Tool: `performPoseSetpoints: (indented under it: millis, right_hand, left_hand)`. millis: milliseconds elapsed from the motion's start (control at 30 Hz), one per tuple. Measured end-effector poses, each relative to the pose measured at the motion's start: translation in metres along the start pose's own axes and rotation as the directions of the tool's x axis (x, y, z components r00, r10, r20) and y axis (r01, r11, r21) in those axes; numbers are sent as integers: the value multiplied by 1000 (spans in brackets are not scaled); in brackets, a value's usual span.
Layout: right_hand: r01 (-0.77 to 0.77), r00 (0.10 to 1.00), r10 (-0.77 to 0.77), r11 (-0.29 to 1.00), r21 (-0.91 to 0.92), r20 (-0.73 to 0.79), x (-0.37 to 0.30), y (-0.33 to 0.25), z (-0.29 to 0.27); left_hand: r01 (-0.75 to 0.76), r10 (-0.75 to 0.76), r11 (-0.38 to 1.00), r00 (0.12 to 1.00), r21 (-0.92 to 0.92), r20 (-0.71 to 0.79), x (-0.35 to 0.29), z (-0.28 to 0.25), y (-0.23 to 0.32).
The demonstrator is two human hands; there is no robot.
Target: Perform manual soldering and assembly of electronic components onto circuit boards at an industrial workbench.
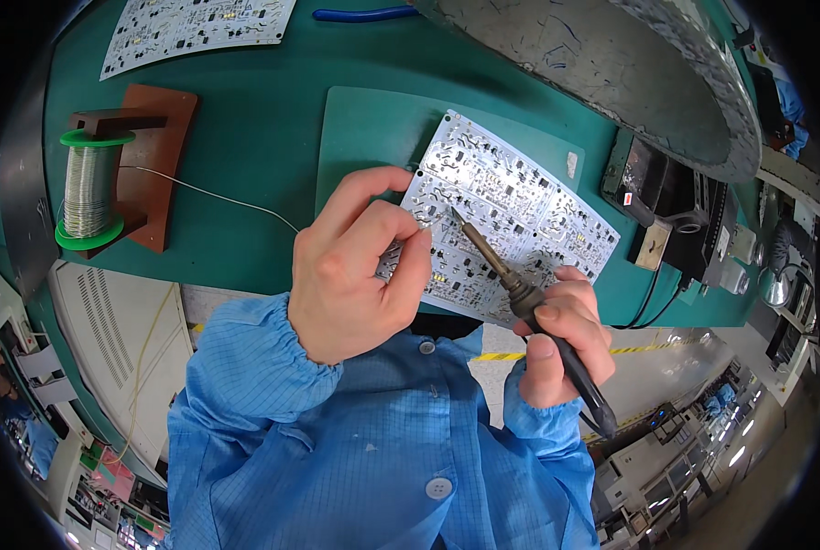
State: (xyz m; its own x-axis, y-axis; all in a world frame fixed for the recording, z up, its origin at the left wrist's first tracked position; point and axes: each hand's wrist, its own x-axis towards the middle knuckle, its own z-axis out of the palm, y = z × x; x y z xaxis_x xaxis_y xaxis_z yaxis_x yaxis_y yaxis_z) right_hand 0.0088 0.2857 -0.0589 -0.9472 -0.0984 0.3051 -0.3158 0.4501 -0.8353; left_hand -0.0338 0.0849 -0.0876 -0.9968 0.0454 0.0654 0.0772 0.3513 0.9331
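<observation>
Blue smock (373,440) at six o'clock, left hand (360,261) pinching solder wire (218,192), right hand (570,335) gripping an iron (493,259) at the two-o'clock circuit board (511,192): work looks underway, finished joints too small to tell!

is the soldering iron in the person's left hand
No, the right hand grips the soldering iron, which slants over the white circuit board.

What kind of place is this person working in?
Probably an electronics workshop or factory. The right hand holds a soldering iron over a white circuit board full of tiny parts, and a spool of solder wire sits on a brown stand.
</observation>
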Motion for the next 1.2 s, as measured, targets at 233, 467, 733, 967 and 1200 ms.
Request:
performPoseSetpoints:
  millis: [233, 467, 733, 967, 1200]
  right_hand:
    - [10, 1000, -11, 1000, 14, 7, 2, 2, 2]
    - [19, 1000, -19, 1000, 4, -12, -1, 2, 4]
    - [21, 1000, -21, 1000, 11, -21, 0, 2, 5]
    - [37, 967, -37, 999, -2, -251, -12, 10, -15]
    - [-349, 872, 190, 888, -300, -452, -11, 47, -42]
  left_hand:
    - [9, -9, 1000, 1000, -20, -10, 0, 2, 1]
    - [8, -8, 1000, 1000, -17, -2, 3, 4, 4]
    - [18, -18, 1000, 1000, -12, 10, 2, 2, 4]
    - [40, -40, 999, 999, 8, -36, -1, -15, 9]
    - [131, -137, 989, 987, -65, -83, -11, -22, -9]
